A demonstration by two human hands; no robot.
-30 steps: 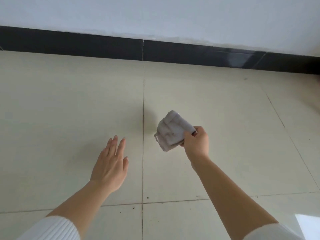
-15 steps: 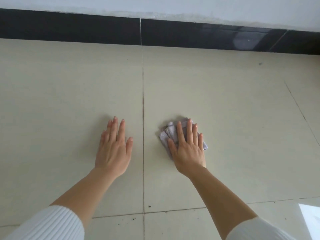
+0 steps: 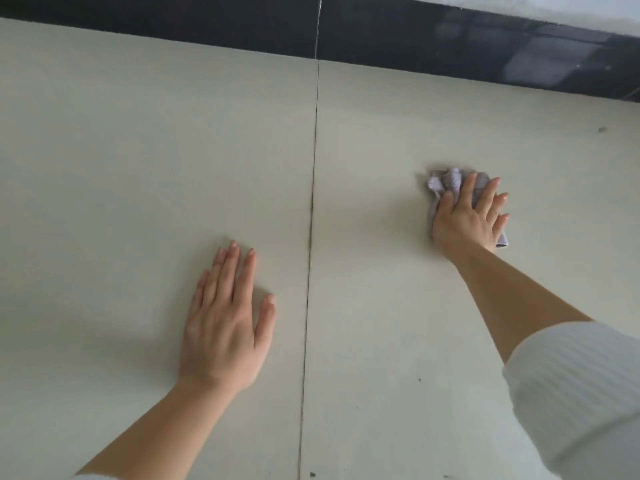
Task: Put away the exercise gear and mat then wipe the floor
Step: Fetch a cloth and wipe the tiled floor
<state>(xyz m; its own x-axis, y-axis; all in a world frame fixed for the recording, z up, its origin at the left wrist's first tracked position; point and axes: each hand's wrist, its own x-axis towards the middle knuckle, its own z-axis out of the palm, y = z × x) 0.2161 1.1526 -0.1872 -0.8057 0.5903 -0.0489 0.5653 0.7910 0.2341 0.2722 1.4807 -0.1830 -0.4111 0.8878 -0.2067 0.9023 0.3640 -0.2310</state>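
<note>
Right hand (image 3: 465, 216) slid out toward two o'clock, fingers flat, pressing grey cloth (image 3: 446, 180) on tiled floor (image 3: 138, 150), left hand (image 3: 225, 323) flat, fingers straight, at seven o'clock.

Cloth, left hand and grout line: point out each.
cloth (image 3: 448, 181): head view, bunched upper-left part.
left hand (image 3: 225, 323): head view, back of hand.
grout line (image 3: 314, 168): head view, middle stretch.
</note>
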